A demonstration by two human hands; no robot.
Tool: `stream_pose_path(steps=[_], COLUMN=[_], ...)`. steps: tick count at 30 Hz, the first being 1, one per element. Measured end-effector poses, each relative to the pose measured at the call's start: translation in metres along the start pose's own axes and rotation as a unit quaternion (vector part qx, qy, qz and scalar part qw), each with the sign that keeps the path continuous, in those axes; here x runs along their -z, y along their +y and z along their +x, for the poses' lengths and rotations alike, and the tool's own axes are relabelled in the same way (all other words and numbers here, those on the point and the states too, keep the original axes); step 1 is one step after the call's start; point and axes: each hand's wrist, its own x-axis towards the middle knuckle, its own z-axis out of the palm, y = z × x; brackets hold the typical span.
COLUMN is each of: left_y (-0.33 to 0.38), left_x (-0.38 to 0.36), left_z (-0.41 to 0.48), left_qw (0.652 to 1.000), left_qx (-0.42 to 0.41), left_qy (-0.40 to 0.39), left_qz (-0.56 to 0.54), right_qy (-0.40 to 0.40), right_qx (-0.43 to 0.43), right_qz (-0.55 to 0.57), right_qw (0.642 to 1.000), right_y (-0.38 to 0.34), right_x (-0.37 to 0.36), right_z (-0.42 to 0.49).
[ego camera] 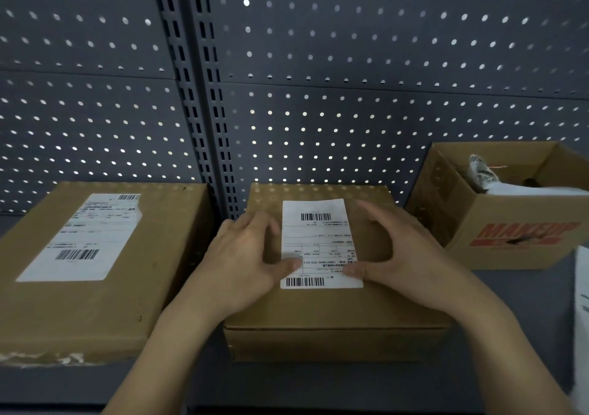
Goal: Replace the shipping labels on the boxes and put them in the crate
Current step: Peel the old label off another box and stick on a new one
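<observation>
1. We record the left hand (245,255) with its grip wide. The fingers lie loosely spread on top of the middle box (334,312), and the thumb tip presses the left edge of the white label (318,242).
2. The right hand (404,255) mirrors it, grip wide and clasping nothing. Its thumb tip presses the label's right edge.
3. The label lies flat on the box top, with a barcode at each end.
4. The middle box is closed and sits on the dark tabletop (318,382).
5. Just beside it on the left we note a larger box (95,303) with a torn label (83,239).
6. On the right, set apart, an open carton (510,233) with red print holds white items we cannot identify.
7. A grey pegboard (350,63) stands behind.
</observation>
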Motion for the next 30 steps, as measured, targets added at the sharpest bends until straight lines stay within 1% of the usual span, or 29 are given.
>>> stream_pose_path(steps=[3,5,8,11,15,17,22,24,27,30], left_y=[0.009,0.013,0.014,0.008,-0.002,-0.004,-0.004,-0.004,-0.005,-0.009], left_x=[0.000,-0.002,-0.003,-0.002,-0.013,-0.017,-0.016,-0.017,-0.018,-0.021], left_z=[0.017,0.030,0.045,0.058,0.072,0.079,0.091,0.094,0.097,0.099], left_qw=[0.998,0.995,0.995,0.994,0.993,0.991,0.990,0.988,0.988,0.986], left_qx=[0.011,0.018,0.035,0.034,0.019,0.021,0.045,0.060,0.067,0.069], left_qy=[0.000,-0.005,-0.016,-0.010,0.078,0.103,0.121,0.130,0.125,0.138], left_qz=[0.068,0.094,0.095,0.099,0.083,0.079,0.060,0.063,0.062,0.057], right_qy=[-0.003,0.003,-0.005,-0.013,0.016,0.039,0.073,0.083,0.114,0.123], right_qx=[-0.010,-0.008,-0.017,-0.017,0.009,0.011,-0.010,-0.015,-0.024,-0.031], right_qz=[-0.078,-0.103,-0.117,-0.131,-0.126,-0.116,-0.162,-0.146,-0.113,-0.103], right_qw=[0.997,0.995,0.993,0.991,0.992,0.992,0.984,0.986,0.987,0.987], right_y=[-0.006,-0.007,-0.004,0.000,0.005,0.007,0.012,0.014,0.016,0.017], right_x=[-0.002,-0.006,-0.008,-0.006,-0.005,-0.007,-0.014,-0.014,-0.014,-0.016], right_z=[0.020,0.035,0.054,0.072,0.090,0.095,0.102,0.104,0.107,0.108])
